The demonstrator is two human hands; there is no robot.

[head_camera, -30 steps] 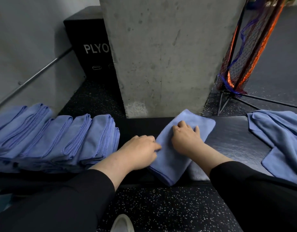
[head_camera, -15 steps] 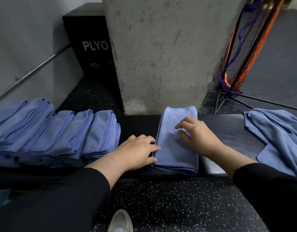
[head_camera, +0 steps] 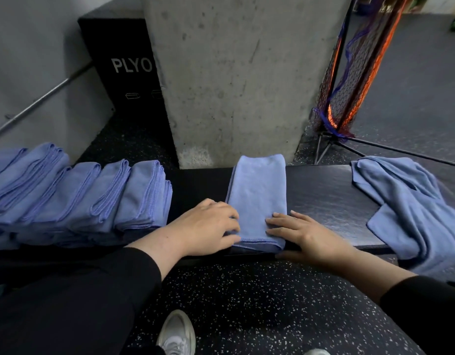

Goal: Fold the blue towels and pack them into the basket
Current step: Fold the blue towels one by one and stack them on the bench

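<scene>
2 hands (head_camera: 208,226) (head_camera: 308,237) flank folded towel (head_camera: 257,196) on bench (head_camera: 323,196).

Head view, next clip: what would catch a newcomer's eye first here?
Both hands, left and right, lie on the near end of a folded towel at the middle of a dark bench. Left of it stands a row of folded towels; at the right end lies a loose towel. Behind the bench rises a concrete pillar, with a black PLYO box to its left.
</scene>
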